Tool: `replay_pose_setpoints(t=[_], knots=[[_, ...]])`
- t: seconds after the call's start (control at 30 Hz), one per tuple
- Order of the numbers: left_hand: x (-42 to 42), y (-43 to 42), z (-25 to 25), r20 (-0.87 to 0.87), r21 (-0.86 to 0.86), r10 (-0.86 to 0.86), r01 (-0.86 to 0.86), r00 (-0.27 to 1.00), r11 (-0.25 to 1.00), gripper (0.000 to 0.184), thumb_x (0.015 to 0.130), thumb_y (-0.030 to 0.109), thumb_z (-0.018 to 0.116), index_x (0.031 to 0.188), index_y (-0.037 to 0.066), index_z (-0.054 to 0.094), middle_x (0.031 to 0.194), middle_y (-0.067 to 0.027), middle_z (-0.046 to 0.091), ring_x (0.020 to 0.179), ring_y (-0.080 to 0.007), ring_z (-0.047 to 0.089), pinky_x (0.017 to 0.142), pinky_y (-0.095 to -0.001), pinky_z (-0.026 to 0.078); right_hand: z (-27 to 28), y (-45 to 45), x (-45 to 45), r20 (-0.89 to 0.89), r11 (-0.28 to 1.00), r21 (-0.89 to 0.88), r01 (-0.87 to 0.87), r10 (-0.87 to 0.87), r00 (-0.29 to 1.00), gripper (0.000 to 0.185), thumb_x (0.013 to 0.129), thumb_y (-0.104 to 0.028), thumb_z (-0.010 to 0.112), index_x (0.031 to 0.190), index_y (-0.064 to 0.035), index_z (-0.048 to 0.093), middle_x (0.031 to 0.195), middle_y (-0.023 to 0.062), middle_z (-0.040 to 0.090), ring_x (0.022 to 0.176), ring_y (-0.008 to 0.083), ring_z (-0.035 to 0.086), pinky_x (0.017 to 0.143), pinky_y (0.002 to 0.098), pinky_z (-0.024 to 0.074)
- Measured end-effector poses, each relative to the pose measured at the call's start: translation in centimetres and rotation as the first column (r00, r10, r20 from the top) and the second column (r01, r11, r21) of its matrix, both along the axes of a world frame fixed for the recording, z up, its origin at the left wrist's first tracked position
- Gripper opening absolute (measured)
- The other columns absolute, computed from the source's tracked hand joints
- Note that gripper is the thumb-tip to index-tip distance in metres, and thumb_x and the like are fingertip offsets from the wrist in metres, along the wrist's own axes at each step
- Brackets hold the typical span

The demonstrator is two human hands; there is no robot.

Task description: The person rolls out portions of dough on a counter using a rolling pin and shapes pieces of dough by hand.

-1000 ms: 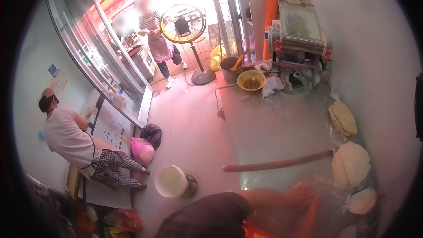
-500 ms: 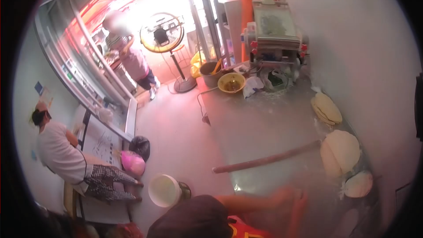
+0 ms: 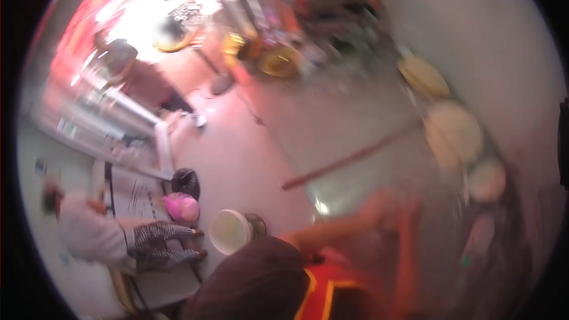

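My left hand (image 3: pixel 379 210) and my right hand (image 3: pixel 409 206) are close together over the near part of the worktable (image 3: pixel 296 136). Both are smeared by motion, so their fingers and anything between them cannot be made out. Just beyond them a long wooden rolling pin (image 3: pixel 355 157) lies slantwise on the table. Its far end reaches a large pale dough piece (image 3: pixel 453 133) by the wall. A smaller round dough piece (image 3: pixel 487 181) is on the near side of it, and a folded dough piece (image 3: pixel 424 77) lies farther back.
At the table's far end stand a dough machine (image 3: pixel 338 0) and a yellow bowl (image 3: pixel 280 61). A white bucket (image 3: pixel 230 231), pink bag (image 3: pixel 181 207) and black bag (image 3: pixel 186 184) are left. One person (image 3: pixel 95 225) sits left; another (image 3: pixel 139 77) stands near a fan (image 3: pixel 175 24).
The view has swung, so the table, dough and rolling pin appear higher in it and more blurred. My hands remain close together near the table's near part.
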State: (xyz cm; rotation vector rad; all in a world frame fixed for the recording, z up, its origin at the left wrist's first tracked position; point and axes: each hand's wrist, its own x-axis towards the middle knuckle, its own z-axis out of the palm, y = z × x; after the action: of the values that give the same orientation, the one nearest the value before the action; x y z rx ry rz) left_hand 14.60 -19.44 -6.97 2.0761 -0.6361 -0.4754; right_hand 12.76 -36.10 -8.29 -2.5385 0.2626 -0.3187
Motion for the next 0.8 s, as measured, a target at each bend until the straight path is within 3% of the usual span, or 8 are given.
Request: replay_pose_setpoints(t=[0.03,0.07,0.17,0.2,0.3,0.43,0.7,0.8], knots=[[0.3,0.1,-0.4,0.072,0.040,0.047,-0.050,0.996,0.998,0.043,0.075,0.016,0.068,0.113,-0.001,0.060,0.110,-0.0206,0.062,0.103,-0.0362,0.059,0.088,-0.0404,0.047,1.1,0.4,-1.1,-0.028,1.000,0.012,0.009,-0.009,1.000,0.046,0.085,-0.030,0.068,0.119,-0.0010,0.056,0.112,0.0220,0.060,0.105,0.0429,0.055,0.090,0.0499,0.0451],[1.0,0.0,-0.6,0.148,0.064,0.084,-0.094,0.985,0.994,0.043,0.074,0.016,0.069,0.112,-0.001,0.060,0.108,-0.0208,0.063,0.101,-0.0364,0.059,0.087,-0.0403,0.048,-6.9,-2.1,-2.2,0.045,0.980,-0.010,-0.200,0.200,0.979,0.052,0.084,-0.027,0.069,0.126,-0.0019,0.053,0.117,0.0221,0.059,0.109,0.0424,0.054,0.093,0.0484,0.0446],[3.5,-1.0,-0.4,0.121,0.104,0.034,-0.047,0.992,0.993,0.043,0.070,0.015,0.073,0.108,-0.002,0.062,0.104,-0.0214,0.065,0.097,-0.0372,0.062,0.083,-0.0400,0.050,1.8,2.8,-5.0,-0.133,0.916,0.335,0.220,-0.185,0.974,0.049,0.083,-0.026,0.070,0.122,-0.0019,0.052,0.111,0.0230,0.060,0.103,0.0415,0.058,0.089,0.0473,0.0455],[5.3,-1.6,2.1,-0.182,0.137,-0.115,0.141,0.977,0.981,0.044,0.070,0.011,0.071,0.112,0.000,0.062,0.104,-0.0210,0.064,0.096,-0.0355,0.062,0.081,-0.0381,0.050,2.3,3.4,-5.7,-0.161,0.848,0.417,0.327,-0.285,0.945,0.047,0.084,-0.026,0.069,0.120,-0.0012,0.052,0.109,0.0231,0.061,0.101,0.0418,0.058,0.088,0.0473,0.0456],[6.2,-1.3,1.2,-0.119,0.035,-0.094,0.099,0.988,0.994,0.050,0.074,0.013,0.069,0.121,0.001,0.057,0.120,-0.0241,0.057,0.109,-0.0384,0.056,0.091,-0.0416,0.047,5.4,3.0,-6.5,-0.271,0.872,0.368,0.322,-0.230,0.935,0.043,0.085,-0.026,0.068,0.117,-0.0006,0.053,0.109,0.0223,0.061,0.103,0.0413,0.057,0.091,0.0470,0.0441],[0.3,1.3,1.7,0.289,0.019,0.040,-0.048,0.957,0.999,0.067,0.080,0.025,0.070,0.136,-0.002,0.043,0.133,-0.0243,0.049,0.122,-0.0409,0.047,0.103,-0.0485,0.037,4.2,1.8,-4.3,0.046,0.971,0.116,0.211,-0.217,0.975,0.035,0.086,-0.025,0.065,0.110,-0.0003,0.055,0.108,0.0212,0.061,0.105,0.0403,0.054,0.093,0.0477,0.0416],[-3.4,1.7,2.2,0.261,0.176,-0.070,0.024,0.963,0.984,0.083,0.084,0.030,0.068,0.146,-0.003,0.025,0.149,-0.0264,0.031,0.139,-0.0441,0.028,0.112,-0.0537,0.024,2.8,4.0,-2.1,-0.117,0.995,-0.079,0.066,-0.075,0.990,0.024,0.087,-0.019,0.063,0.102,-0.0016,0.057,0.098,0.0171,0.062,0.095,0.0377,0.056,0.085,0.0466,0.0449],[-2.9,2.1,2.0,0.231,0.100,-0.036,0.013,0.972,0.995,0.081,0.084,0.029,0.068,0.145,-0.003,0.027,0.148,-0.0266,0.032,0.139,-0.0435,0.029,0.113,-0.0519,0.024,3.4,1.9,-2.5,0.098,0.995,0.054,0.088,-0.093,0.991,0.020,0.084,-0.020,0.064,0.089,-0.0024,0.056,0.089,0.0154,0.062,0.084,0.0374,0.058,0.074,0.0464,0.0465]])
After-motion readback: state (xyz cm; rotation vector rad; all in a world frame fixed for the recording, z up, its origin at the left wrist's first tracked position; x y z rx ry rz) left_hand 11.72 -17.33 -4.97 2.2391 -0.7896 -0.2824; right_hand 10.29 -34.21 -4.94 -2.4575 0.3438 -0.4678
